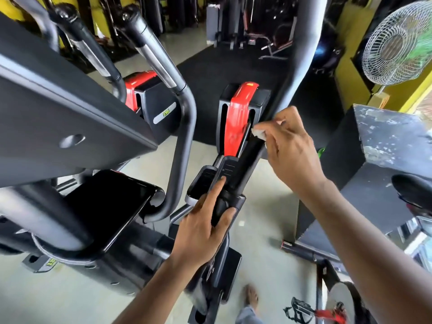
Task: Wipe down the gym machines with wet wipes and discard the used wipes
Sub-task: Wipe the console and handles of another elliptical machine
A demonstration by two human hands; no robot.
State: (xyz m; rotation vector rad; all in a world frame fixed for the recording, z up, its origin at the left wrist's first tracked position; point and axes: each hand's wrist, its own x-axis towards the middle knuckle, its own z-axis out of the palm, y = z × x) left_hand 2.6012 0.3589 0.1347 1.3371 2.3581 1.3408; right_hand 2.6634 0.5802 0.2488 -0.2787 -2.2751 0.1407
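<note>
We pinch the wet wipe (259,132), a small crumpled white wad, between the fingertips of our right hand (289,148), just right of centre in the view; it presses on the black bar (250,160) of the machine, with the red cover (237,120) at ten o'clock from it. Our left hand (205,225) wraps closed around the bar's lower joint at six o'clock, forefinger stretched up along it. To wipe well, we judge we should keep that bracing hold, open the wad for a cleaner face, and draw it along the bar's full length. A fan (397,43) stands at two o'clock, a black box (374,146) at three
</note>
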